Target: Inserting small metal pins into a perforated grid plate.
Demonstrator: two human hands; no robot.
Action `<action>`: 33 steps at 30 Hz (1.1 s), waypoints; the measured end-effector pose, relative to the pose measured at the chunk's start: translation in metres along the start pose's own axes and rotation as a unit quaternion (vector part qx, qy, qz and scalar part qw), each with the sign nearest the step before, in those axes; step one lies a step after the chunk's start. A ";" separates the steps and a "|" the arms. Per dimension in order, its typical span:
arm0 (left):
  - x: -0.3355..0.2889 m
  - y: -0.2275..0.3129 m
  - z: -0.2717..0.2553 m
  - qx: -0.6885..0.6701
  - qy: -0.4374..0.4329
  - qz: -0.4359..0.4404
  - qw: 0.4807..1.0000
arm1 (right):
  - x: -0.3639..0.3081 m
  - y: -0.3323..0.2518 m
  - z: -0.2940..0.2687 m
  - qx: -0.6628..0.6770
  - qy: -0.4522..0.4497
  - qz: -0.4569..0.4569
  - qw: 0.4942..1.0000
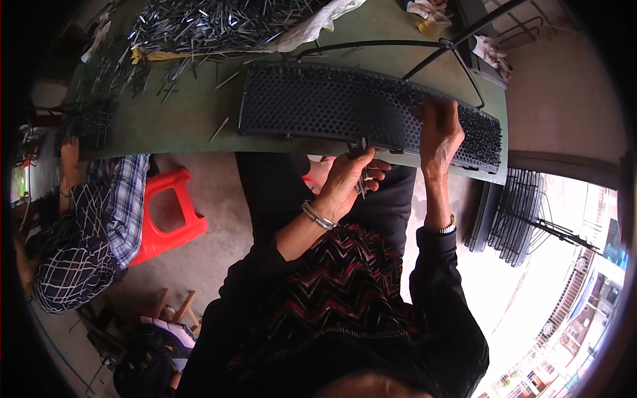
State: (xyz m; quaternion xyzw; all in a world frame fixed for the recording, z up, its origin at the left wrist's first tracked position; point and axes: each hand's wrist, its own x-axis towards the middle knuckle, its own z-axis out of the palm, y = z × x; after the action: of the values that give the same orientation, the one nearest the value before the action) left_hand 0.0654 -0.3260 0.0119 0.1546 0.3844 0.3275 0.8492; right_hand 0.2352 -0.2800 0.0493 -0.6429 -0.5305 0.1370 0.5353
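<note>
A long black panel (pixel 305 99) full of round holes lies along the table's front edge. Its right part is crowded with small dark pieces (pixel 481 136) standing in the holes. Below its front edge, my left hand (pixel 342 182) is closed around a small bundle of thin dark strips (pixel 361 180), whose upper ends stick out by the thumb. My right hand (pixel 440 136) is over the panel's right half, fingers bent down and drawn together at the holes. Whatever those fingertips pinch is hidden and too small to tell.
A large heap of dark strips (pixel 219 23) lies on pale sacking at the back of the green table (pixel 192 126). A black metal frame (pixel 371 44) reaches behind the panel. Left are a red stool (pixel 169 215) and another person (pixel 113 219); stacked dark racks (pixel 511 215) stand right.
</note>
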 end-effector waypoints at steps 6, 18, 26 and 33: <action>0.003 -0.009 -0.006 -0.092 -0.027 0.034 0.995 | 0.004 0.015 0.008 -0.043 -0.011 -0.010 0.999; -0.009 0.007 0.006 -0.017 0.008 0.035 0.999 | 0.000 0.012 0.009 -0.200 -0.063 -0.101 0.973; -0.013 0.012 0.010 0.029 0.005 0.040 0.999 | -0.015 -0.019 -0.014 -0.003 -0.380 0.065 0.923; -0.012 0.009 0.006 0.031 -0.025 0.049 0.998 | -0.017 -0.024 -0.017 0.030 -0.396 0.157 0.904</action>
State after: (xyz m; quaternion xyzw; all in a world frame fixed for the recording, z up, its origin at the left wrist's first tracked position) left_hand 0.0606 -0.3273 0.0269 0.2076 0.3653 0.3530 0.8360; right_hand 0.2283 -0.3065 0.0695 -0.5943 -0.5868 0.4782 0.2716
